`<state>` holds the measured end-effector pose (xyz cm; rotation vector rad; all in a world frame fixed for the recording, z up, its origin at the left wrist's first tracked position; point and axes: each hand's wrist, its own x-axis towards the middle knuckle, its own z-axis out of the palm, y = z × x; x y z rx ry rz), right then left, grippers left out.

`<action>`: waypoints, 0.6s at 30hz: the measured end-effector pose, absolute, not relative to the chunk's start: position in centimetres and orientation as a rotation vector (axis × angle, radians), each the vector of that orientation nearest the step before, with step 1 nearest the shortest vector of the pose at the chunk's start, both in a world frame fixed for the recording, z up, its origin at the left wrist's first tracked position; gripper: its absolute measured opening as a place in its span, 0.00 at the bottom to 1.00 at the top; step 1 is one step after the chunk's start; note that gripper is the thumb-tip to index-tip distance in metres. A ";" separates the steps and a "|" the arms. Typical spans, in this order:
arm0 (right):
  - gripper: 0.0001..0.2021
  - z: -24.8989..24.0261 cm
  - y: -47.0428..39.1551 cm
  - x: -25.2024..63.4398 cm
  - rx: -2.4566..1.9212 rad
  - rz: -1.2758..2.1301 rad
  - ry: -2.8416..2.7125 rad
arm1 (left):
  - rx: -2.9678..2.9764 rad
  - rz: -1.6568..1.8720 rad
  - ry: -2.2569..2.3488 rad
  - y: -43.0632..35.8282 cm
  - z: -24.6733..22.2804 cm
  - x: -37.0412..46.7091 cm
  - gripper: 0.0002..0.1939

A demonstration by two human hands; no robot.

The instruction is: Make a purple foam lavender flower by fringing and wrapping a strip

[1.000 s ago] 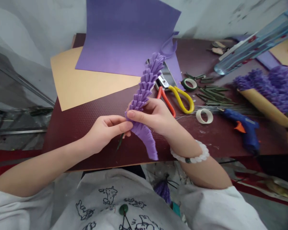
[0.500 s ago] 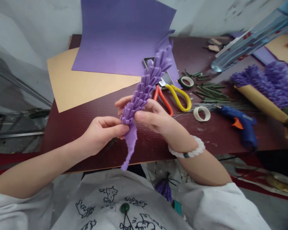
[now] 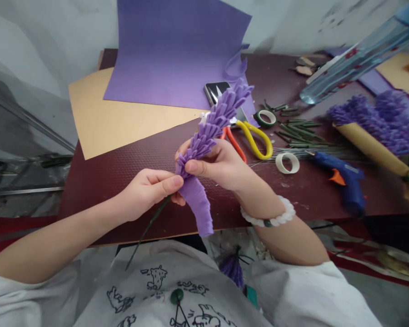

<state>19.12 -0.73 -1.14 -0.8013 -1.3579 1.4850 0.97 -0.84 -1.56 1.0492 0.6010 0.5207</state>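
Note:
A purple lavender flower (image 3: 211, 129), layered from looped strips, leans up and to the right between my two hands. My left hand (image 3: 153, 190) pinches its lower end, where a loose purple strip (image 3: 198, 204) hangs down over the table edge. A thin green stem (image 3: 146, 230) slants down to the left from below those fingers. Higher up, my right hand (image 3: 221, 165) is closed around the flower's lower part, thumb in front and fingers partly hidden behind. Scissors (image 3: 254, 138) with yellow and red handles lie just behind the flower, partly covered.
On the table are a blue glue gun (image 3: 344, 175), a white tape roll (image 3: 287, 163), a green tape roll (image 3: 266, 118), cut green stems (image 3: 296, 134) and a phone (image 3: 213, 91). A purple sheet (image 3: 177, 59) overlaps a tan sheet (image 3: 98, 122). Wrapped lavender (image 3: 381, 120) and a clear bottle (image 3: 354, 59) stand right.
The flower has turned and its tip has dropped slightly. The loose strip now hangs to the right and shows wider. The green stem has come into clear view at lower left.

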 end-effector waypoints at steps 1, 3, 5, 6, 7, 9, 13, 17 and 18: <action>0.14 -1.2 -0.7 19.2 -0.790 1.504 -1.364 | 0.978 0.505 0.585 -0.9 -1.6 1.1 0.17; 0.14 -1.4 -0.7 19.4 -0.741 1.545 -1.378 | 0.877 0.481 0.600 -1.0 -1.5 1.3 0.17; 0.15 -1.6 -0.7 19.5 -0.691 1.592 -1.370 | 0.875 0.493 0.665 -1.1 -1.5 1.4 0.18; 0.16 -1.6 -0.8 19.6 -0.680 1.610 -1.358 | 0.915 0.520 0.695 -1.2 -1.4 1.4 0.18; 0.19 -1.7 -0.8 19.6 -0.678 1.614 -1.342 | 0.979 0.550 0.720 -1.2 -1.4 1.3 0.17; 0.26 -1.7 -1.0 19.5 -0.697 1.597 -1.332 | 1.163 0.630 0.772 -1.3 -1.4 1.0 0.14; 0.26 -1.8 -1.1 18.7 -0.774 1.529 -1.378 | 1.550 0.774 0.916 -1.4 -1.2 0.6 0.13; 0.16 -1.8 -1.0 18.0 -0.777 1.454 -1.367 | 1.612 0.784 0.907 -1.3 -1.0 0.7 0.15; 0.15 -1.8 -1.0 17.9 -0.774 1.448 -1.362 | 1.575 0.762 0.881 -1.2 -1.0 0.7 0.14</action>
